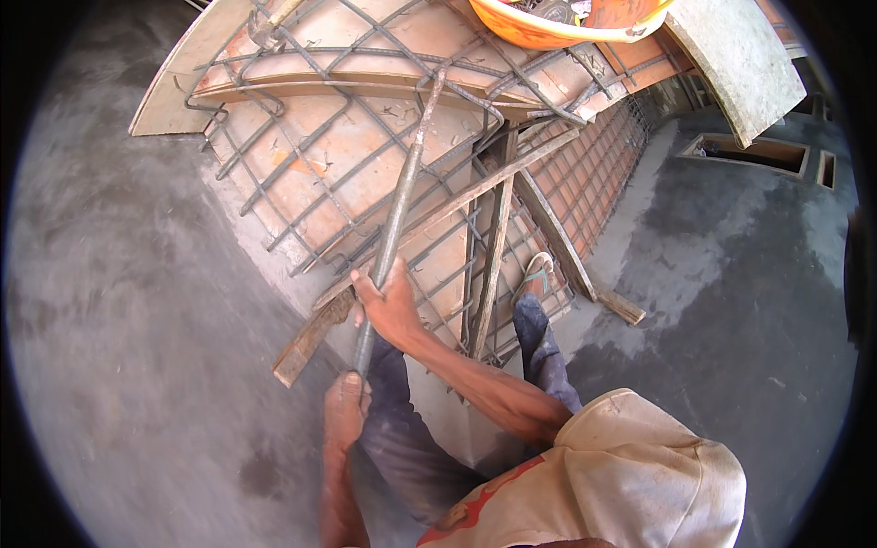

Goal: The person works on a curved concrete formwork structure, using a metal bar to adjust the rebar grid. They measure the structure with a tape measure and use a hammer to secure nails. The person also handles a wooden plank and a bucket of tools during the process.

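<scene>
A long metal pipe bar, narrowing to a thin rusty rod at its far end, slants up and away from me. My left hand is wrapped round its near end. Farther along the pipe, my right hand is closed around it too. The thin end reaches the rebar at the edge of a stair-like step; whether it hooks a bar there, I cannot tell. Crossed bars are tied in a grid over the pale formwork boards.
An orange basin with things in it stands at the top. A hammer lies on the rebar at the upper left. Wooden props cross below the grid, near my sandalled foot. Grey concrete floor spreads on both sides.
</scene>
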`<action>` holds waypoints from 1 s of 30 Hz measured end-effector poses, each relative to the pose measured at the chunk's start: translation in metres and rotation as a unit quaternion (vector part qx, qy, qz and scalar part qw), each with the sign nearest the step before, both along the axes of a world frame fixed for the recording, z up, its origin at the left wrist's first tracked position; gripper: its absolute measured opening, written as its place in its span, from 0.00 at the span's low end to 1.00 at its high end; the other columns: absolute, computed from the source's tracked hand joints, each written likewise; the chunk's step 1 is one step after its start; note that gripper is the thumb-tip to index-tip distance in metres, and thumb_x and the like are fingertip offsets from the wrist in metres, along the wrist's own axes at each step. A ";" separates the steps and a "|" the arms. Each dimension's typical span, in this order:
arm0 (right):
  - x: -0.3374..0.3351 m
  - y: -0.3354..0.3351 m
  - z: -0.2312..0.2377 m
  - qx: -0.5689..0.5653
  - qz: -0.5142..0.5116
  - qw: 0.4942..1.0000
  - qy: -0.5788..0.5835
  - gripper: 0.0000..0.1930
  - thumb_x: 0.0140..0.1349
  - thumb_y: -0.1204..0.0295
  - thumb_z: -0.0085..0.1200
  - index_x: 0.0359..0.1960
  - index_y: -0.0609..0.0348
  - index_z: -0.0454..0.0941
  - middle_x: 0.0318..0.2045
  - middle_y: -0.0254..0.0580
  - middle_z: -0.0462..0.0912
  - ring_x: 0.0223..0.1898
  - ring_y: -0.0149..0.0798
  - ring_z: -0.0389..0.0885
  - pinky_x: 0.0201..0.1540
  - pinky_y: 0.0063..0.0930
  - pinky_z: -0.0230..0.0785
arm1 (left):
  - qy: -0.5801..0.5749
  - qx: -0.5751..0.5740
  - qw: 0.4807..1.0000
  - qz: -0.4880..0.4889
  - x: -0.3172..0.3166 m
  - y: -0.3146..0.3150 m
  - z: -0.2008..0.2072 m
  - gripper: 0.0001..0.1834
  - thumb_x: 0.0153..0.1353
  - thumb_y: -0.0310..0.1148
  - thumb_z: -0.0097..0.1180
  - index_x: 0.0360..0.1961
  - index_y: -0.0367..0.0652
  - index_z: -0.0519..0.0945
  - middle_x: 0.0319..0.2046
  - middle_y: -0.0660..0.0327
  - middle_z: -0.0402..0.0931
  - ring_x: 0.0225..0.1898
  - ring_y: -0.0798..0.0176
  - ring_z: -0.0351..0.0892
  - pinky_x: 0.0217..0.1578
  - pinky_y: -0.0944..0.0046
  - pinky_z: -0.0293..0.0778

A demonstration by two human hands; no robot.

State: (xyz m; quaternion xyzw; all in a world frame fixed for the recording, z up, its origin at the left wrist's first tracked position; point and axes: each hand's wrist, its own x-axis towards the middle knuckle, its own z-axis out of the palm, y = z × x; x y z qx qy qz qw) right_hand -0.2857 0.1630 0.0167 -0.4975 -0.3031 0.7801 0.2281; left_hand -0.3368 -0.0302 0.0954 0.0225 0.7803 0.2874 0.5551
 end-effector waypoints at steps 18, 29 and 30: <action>0.120 -0.052 -0.058 -0.439 0.134 0.831 0.314 0.21 0.76 0.63 0.58 0.23 0.49 0.66 0.14 0.25 0.62 0.14 0.25 0.61 0.19 0.24 0.53 | -0.321 -0.129 0.927 0.143 0.093 -0.001 -0.086 0.09 0.64 0.29 0.63 0.29 0.46 0.76 0.17 0.71 0.64 0.15 0.74 0.59 0.17 0.70 0.53; 0.225 0.023 -0.062 -0.420 0.276 0.840 0.204 0.17 0.75 0.67 0.58 0.25 0.54 0.71 0.15 0.24 0.68 0.15 0.22 0.65 0.16 0.26 0.55 | -0.418 -0.096 0.868 0.251 0.236 0.028 -0.097 0.05 0.66 0.32 0.63 0.37 0.51 0.77 0.21 0.74 0.67 0.18 0.75 0.66 0.18 0.69 0.57; 0.236 0.024 -0.068 -0.436 0.256 0.831 0.234 0.16 0.75 0.68 0.58 0.26 0.54 0.72 0.16 0.25 0.69 0.15 0.22 0.66 0.16 0.26 0.55 | -0.395 -0.102 0.872 0.272 0.252 0.036 -0.098 0.06 0.65 0.31 0.62 0.35 0.50 0.76 0.20 0.74 0.65 0.17 0.75 0.64 0.18 0.69 0.55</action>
